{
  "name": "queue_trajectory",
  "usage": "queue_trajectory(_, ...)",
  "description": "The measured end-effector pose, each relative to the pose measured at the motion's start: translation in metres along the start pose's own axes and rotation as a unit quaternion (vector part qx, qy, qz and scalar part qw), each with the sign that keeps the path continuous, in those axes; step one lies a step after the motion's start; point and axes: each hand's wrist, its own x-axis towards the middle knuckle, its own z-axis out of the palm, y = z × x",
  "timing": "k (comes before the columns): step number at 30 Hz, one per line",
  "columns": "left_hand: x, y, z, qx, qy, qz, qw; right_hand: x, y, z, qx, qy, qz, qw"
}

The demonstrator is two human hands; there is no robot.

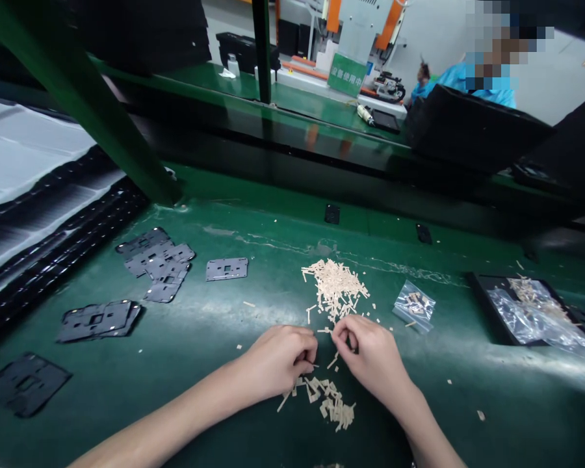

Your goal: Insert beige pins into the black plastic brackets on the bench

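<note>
Before the strip pile (336, 286), left hand (283, 359) curled, contents hidden, impossible to tell, right hand (370, 351) pinching one strip (324, 331), one clear bag (416, 305) right of the pile.

Strip pile (338, 286) between plates (168, 266) and bag (420, 321)

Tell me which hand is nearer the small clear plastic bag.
Right. The right hand is left of the small clear plastic bag and slightly lower in view; the left hand is farther left, on the right hand's other side.
</note>
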Motion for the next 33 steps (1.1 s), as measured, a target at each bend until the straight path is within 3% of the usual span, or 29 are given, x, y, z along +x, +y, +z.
queue_trajectory(5,-0.001,-0.002,-0.005,-0.087,-0.012,-0.037,0.995,0.001,0.012,-0.007,-0.009,0.087,0.028,0.996)
queue_trajectory(10,-0.001,0.0,-0.01,-0.204,-0.033,-0.074,0.976,0.001,0.009,-0.009,0.064,0.071,0.061,0.994)
queue_trajectory(16,-0.002,-0.005,-0.009,-0.199,-0.055,-0.073,0.976,0.002,0.011,-0.011,0.086,0.039,0.12,0.988)
queue_trajectory(22,-0.005,-0.004,-0.017,-0.131,-0.091,-0.075,0.984,0.002,0.02,-0.019,0.11,0.088,0.145,0.979)
queue_trajectory(25,-0.008,-0.003,-0.023,-0.108,-0.106,-0.064,0.986,0.003,0.017,-0.018,0.092,0.045,0.11,0.989)
queue_trajectory(33,-0.012,-0.007,-0.026,-0.049,-0.055,-0.003,0.997,-0.006,-0.01,-0.005,-0.01,-0.095,-0.085,0.992)
